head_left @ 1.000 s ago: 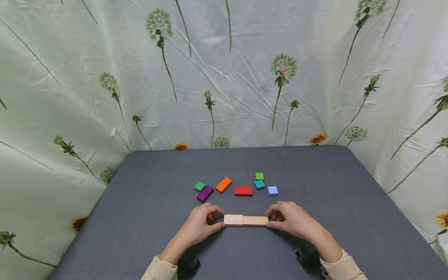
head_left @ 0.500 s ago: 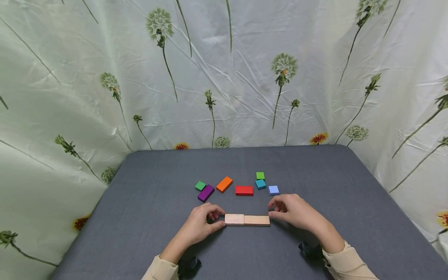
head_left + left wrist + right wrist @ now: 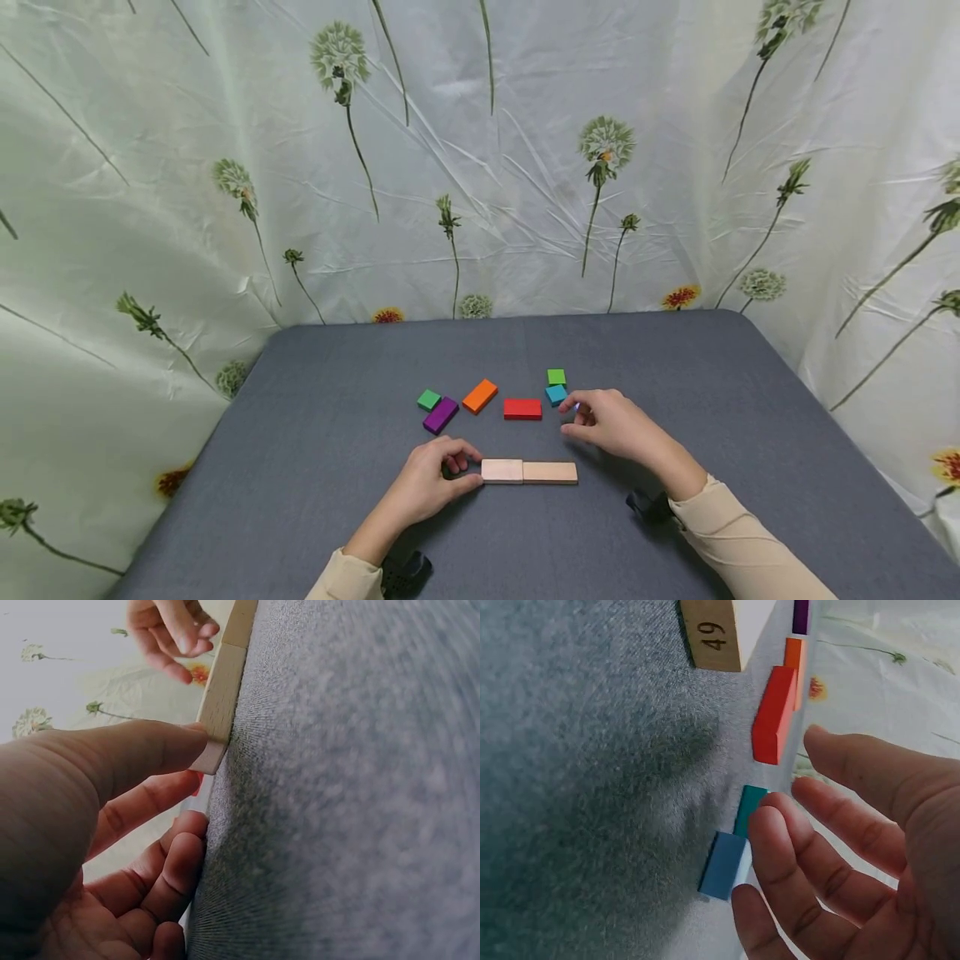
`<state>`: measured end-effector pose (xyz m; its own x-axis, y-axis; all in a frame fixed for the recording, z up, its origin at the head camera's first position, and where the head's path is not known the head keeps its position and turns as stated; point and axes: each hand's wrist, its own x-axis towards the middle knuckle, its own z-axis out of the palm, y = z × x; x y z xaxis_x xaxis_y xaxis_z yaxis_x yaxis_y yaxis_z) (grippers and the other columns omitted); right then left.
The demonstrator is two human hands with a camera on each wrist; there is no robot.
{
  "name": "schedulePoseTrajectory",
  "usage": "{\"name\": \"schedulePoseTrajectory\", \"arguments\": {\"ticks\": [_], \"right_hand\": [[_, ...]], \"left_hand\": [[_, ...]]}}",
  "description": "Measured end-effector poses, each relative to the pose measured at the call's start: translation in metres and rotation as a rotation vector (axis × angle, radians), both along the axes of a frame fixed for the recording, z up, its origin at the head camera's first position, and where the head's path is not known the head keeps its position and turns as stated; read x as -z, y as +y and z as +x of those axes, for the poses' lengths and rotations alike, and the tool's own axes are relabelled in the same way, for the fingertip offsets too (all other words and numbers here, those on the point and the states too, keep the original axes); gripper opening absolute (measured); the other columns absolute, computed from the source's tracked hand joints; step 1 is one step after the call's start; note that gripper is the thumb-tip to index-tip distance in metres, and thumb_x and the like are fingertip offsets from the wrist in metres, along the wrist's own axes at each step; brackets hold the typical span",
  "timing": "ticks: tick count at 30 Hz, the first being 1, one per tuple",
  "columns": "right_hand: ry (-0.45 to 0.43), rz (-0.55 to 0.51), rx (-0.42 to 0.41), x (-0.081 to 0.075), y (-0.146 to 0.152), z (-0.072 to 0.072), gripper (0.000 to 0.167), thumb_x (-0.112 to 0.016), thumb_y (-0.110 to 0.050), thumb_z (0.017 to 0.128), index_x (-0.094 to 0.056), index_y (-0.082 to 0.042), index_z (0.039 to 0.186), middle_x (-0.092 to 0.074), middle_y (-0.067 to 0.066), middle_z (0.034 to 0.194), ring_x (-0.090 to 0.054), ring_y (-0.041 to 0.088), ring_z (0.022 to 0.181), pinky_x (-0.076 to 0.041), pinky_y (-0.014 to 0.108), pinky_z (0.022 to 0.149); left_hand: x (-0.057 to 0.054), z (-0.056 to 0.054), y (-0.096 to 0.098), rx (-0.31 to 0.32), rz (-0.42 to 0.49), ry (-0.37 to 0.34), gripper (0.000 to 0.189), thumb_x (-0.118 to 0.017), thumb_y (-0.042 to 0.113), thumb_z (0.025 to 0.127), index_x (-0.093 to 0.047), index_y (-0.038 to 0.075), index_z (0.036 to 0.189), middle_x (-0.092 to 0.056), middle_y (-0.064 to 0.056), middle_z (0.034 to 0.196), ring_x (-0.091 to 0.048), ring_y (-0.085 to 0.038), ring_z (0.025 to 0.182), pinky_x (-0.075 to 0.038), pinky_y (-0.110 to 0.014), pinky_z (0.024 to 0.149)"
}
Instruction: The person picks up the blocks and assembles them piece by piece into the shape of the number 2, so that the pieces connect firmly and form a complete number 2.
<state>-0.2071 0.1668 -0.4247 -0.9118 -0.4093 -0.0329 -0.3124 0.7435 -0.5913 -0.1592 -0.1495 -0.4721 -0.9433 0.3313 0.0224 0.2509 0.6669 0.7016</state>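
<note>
Two plain wooden blocks lie end to end in a row in the head view: a pinkish left block (image 3: 502, 472) and a slightly narrower right block (image 3: 550, 473). My left hand (image 3: 433, 477) pinches the left block's outer end with thumb and index finger. The right wrist view shows "49" printed on the right block's end (image 3: 712, 636). Holding nothing, my right hand (image 3: 617, 423) hovers with loosely bent, parted fingers beside the light blue block (image 3: 724, 866). That block is mostly hidden behind the hand in the head view. Close by sits a teal block (image 3: 556, 395).
Beyond the wooden row lie a red block (image 3: 522, 409), an orange block (image 3: 480, 397), a purple block (image 3: 441, 415), a green block (image 3: 429, 400) and a light green block (image 3: 556, 377). The grey table (image 3: 337, 375) backs onto a flower-printed curtain (image 3: 517, 250).
My right hand has let go of the right wooden block's end and moved away, up toward the light blue block. My left hand and both wooden blocks have stayed put.
</note>
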Motion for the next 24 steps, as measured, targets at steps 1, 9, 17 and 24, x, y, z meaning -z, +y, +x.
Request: {"name": "schedulePoseTrajectory", "arguments": {"ticks": [1,9,17,24], "right_hand": [[-0.003,0.004,0.005,0.000,-0.002,-0.002,0.025,-0.082,-0.016,0.095,-0.075,-0.005,0.116,-0.064,-0.004,0.080,-0.055,0.009,0.066,-0.045,0.025,0.059],[0.023,0.053,0.022,0.007,-0.015,-0.015,0.025,-0.082,-0.017,0.096,-0.076,-0.006,0.118,-0.062,-0.003,0.076,-0.052,0.009,0.063,-0.041,0.026,0.060],[0.032,0.087,0.039,0.009,-0.025,-0.022,0.028,-0.085,-0.021,0.094,-0.076,-0.009,0.117,-0.061,-0.004,0.075,-0.052,0.009,0.062,-0.042,0.027,0.060],[0.020,0.103,0.047,0.009,-0.030,-0.027,0.028,-0.085,-0.022,0.094,-0.076,-0.010,0.118,-0.061,-0.003,0.076,-0.051,0.009,0.063,-0.040,0.026,0.060]], "left_hand": [[0.000,0.000,0.000,-0.001,0.001,-0.003,0.018,-0.089,0.024,0.090,-0.079,0.024,0.104,-0.062,0.008,0.089,-0.055,-0.008,0.083,-0.044,-0.025,0.074],[0.001,-0.001,0.001,-0.003,0.003,-0.008,0.018,-0.089,0.024,0.090,-0.079,0.026,0.104,-0.062,0.008,0.089,-0.055,-0.007,0.083,-0.044,-0.026,0.075],[0.003,-0.001,0.000,-0.006,0.002,-0.007,0.018,-0.089,0.025,0.089,-0.078,0.026,0.103,-0.061,0.009,0.088,-0.055,-0.007,0.083,-0.043,-0.025,0.075],[0.003,-0.001,0.000,-0.006,0.015,-0.009,0.018,-0.090,0.026,0.089,-0.078,0.026,0.103,-0.061,0.008,0.088,-0.055,-0.008,0.084,-0.043,-0.025,0.075]]}}
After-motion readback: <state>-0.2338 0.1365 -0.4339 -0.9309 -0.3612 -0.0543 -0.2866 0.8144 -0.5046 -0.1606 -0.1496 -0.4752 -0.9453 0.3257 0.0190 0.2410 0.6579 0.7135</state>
